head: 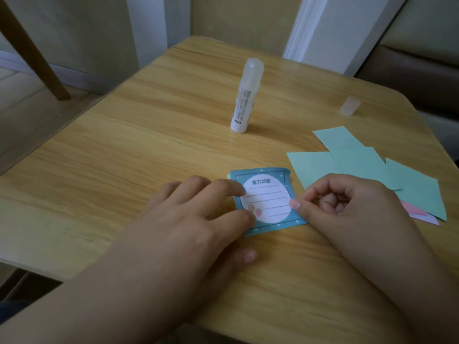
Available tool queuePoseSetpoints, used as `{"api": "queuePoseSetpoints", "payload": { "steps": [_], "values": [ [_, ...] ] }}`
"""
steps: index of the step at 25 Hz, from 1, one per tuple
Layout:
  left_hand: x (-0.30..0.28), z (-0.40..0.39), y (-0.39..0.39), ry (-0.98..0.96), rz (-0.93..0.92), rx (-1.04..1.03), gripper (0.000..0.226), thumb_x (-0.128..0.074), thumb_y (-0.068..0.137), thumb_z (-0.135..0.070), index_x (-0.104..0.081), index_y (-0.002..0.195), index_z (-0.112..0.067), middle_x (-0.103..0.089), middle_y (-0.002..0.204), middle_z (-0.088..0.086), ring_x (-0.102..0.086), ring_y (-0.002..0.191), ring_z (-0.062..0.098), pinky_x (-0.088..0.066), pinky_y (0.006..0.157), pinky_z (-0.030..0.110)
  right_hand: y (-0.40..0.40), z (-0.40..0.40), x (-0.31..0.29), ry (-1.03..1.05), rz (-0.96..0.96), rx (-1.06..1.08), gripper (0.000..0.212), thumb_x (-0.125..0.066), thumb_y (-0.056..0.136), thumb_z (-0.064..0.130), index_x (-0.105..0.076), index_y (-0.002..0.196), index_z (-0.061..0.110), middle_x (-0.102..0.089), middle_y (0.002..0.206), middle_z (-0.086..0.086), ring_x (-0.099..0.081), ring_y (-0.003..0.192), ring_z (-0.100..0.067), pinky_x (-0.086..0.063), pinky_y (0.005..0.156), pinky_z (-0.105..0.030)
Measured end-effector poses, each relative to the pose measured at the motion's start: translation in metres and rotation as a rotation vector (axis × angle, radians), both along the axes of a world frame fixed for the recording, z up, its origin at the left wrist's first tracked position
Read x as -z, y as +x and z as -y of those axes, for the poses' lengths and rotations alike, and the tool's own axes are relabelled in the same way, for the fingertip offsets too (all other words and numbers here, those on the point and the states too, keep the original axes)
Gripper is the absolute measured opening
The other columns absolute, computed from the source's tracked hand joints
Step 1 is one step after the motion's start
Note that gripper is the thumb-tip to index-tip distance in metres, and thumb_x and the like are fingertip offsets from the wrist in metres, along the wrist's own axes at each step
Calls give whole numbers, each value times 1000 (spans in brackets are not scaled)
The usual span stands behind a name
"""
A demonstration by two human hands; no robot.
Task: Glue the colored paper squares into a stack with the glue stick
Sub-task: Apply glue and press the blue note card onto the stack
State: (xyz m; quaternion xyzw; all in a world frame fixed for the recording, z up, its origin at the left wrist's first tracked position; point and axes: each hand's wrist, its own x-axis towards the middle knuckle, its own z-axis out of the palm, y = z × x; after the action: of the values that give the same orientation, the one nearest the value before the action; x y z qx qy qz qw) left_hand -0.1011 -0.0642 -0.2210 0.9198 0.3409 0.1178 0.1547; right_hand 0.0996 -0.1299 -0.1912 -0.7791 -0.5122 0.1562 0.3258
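Note:
A blue printed note (267, 202) with a white lined circle lies on the wooden table (149, 150), and a pale green paper edge (228, 175) peeks out under its top left corner. My left hand (198, 212) presses straight fingers on the note's left side. My right hand (347, 207) has its fingers curled, with the thumb tip resting on the note's right edge. The white glue stick (244, 98) stands upright farther back, untouched. Several loose green paper squares (360, 167) lie to the right, overlapping pink and lilac paper (417, 212).
A small translucent cap (350, 106) lies near the table's far right edge. A wooden leg (37, 58) stands on the floor at the left. A white door frame (320, 33) and a dark sofa (409, 70) are behind the table.

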Motion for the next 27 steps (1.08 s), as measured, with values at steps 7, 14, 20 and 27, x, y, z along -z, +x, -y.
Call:
{"api": "queuePoseSetpoints", "payload": {
  "steps": [7, 14, 20, 27],
  "values": [
    [-9, 0, 0, 212, 46, 98, 33, -44, 82, -50, -65, 91, -26, -67, 112, 10, -61, 90, 30, -51, 74, 43, -6, -2, 7, 70, 419, -339, 30, -57, 80, 15, -70, 104, 28, -64, 110, 18, -47, 90, -2, -33, 84, -7],
    [-7, 0, 1, 211, 71, 82, 31, -42, 83, -51, -63, 89, -29, -66, 114, 6, -57, 91, 25, -48, 73, 40, -3, -4, 8, 0, 329, -318, 37, -46, 83, 32, -64, 114, 37, -55, 121, 31, -42, 96, -1, -33, 88, -8],
    [-24, -15, 4, -47, 140, -169, 34, -32, 76, -64, -45, 95, -39, -48, 111, -17, -42, 104, 11, -32, 84, 32, -7, 0, 3, -64, 314, -339, 54, -39, 73, 61, -62, 117, 38, -52, 123, 31, -41, 106, 2, -29, 92, -9],
    [-36, -27, 27, -45, -137, -225, 71, -50, 70, -74, -29, 129, -41, -27, 126, -14, -23, 121, 9, -22, 102, 33, -10, -1, -9, -52, 157, -130, 51, -69, 75, 47, -43, 119, 42, -42, 112, 26, -42, 103, 7, -34, 88, -11]
  ]
}}
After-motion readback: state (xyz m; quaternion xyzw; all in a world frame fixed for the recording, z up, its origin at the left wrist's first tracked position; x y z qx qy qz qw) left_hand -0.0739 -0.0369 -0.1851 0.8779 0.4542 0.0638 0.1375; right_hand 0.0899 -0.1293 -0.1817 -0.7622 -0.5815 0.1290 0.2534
